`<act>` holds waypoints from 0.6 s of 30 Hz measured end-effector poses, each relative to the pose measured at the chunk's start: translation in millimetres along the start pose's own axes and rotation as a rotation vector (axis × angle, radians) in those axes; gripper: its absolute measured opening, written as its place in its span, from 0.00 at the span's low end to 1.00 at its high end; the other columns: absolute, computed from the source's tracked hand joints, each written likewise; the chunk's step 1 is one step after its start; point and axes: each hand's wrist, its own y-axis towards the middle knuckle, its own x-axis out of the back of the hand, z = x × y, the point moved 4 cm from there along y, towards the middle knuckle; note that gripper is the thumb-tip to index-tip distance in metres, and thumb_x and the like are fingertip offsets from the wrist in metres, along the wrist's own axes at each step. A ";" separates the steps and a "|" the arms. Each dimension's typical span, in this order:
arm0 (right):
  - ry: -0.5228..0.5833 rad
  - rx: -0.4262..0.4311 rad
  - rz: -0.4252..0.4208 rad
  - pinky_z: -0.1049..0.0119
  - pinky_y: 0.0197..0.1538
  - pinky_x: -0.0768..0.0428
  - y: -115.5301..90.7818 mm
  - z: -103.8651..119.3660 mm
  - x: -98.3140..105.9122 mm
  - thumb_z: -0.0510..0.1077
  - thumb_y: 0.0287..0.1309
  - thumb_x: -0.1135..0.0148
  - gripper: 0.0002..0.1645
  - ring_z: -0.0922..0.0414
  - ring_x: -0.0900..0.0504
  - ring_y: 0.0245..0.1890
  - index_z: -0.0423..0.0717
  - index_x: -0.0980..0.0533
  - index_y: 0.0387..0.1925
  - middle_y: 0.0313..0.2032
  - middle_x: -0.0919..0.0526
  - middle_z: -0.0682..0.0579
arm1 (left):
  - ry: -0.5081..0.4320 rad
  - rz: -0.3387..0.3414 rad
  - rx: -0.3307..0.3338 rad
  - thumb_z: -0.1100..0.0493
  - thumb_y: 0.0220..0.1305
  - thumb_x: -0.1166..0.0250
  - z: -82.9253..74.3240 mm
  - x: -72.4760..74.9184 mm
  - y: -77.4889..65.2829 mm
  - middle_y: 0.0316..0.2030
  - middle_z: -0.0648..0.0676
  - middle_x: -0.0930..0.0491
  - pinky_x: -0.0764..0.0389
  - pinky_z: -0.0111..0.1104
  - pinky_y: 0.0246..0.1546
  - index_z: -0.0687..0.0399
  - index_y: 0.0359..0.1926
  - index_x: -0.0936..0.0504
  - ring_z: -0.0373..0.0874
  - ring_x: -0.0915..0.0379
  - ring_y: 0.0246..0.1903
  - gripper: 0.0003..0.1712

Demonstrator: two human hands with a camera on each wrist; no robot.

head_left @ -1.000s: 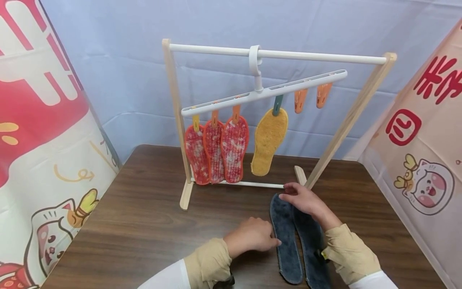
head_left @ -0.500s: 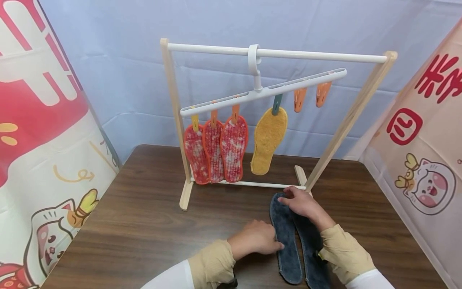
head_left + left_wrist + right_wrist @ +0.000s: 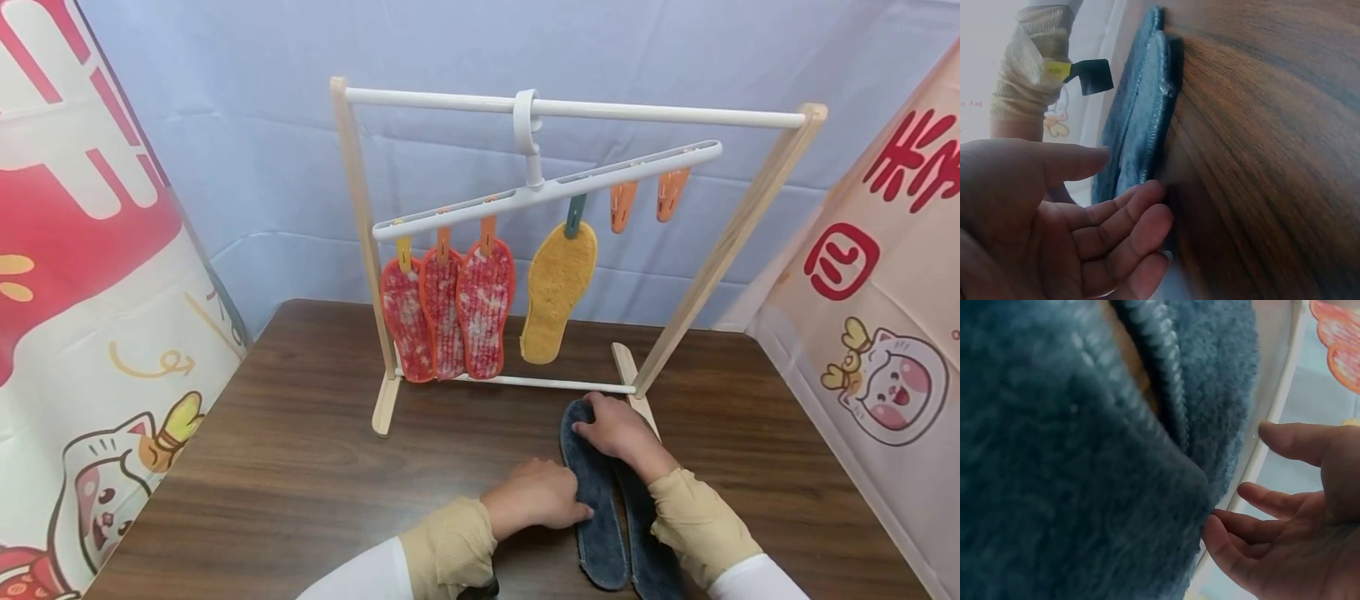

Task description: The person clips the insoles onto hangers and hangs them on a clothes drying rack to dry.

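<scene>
From here I see two grey insoles [image 3: 602,537] on the worktop [image 3: 337,492], lower right; the left hand [image 3: 536,494] sits loose beside them, the right hand [image 3: 624,432], ungripping, touches their far end.

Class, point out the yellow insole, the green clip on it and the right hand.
Yellow insole [image 3: 558,293], head view: middle of its face.
Green clip [image 3: 575,218], head view: middle of its body.
Right hand [image 3: 621,428], head view: back of the hand.
</scene>
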 end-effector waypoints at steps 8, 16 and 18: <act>-0.065 -0.024 -0.037 0.39 0.60 0.29 5.0 3.2 -5.1 0.43 0.60 0.29 0.37 0.29 0.30 0.59 0.28 0.32 0.64 0.57 0.27 0.25 | 0.014 0.019 0.027 0.33 0.65 0.35 -1.6 -5.2 6.2 0.48 0.46 0.15 0.24 0.35 0.53 0.43 0.45 0.11 0.43 0.21 0.51 0.23; 0.013 -0.020 -0.038 0.43 0.54 0.24 13.6 -7.3 -1.7 0.45 0.57 0.26 0.38 0.33 0.25 0.55 0.25 0.30 0.60 0.55 0.26 0.26 | 0.022 0.018 0.025 0.34 0.64 0.34 -1.9 -9.3 8.1 0.48 0.45 0.15 0.24 0.35 0.54 0.43 0.43 0.11 0.43 0.22 0.52 0.22; 0.047 0.014 -0.043 0.46 0.50 0.22 15.2 -8.6 2.1 0.44 0.59 0.28 0.29 0.37 0.20 0.49 0.29 0.25 0.55 0.49 0.20 0.31 | 0.017 0.036 0.028 0.33 0.64 0.34 -0.6 -9.8 8.5 0.49 0.45 0.16 0.24 0.35 0.54 0.42 0.44 0.11 0.43 0.22 0.52 0.22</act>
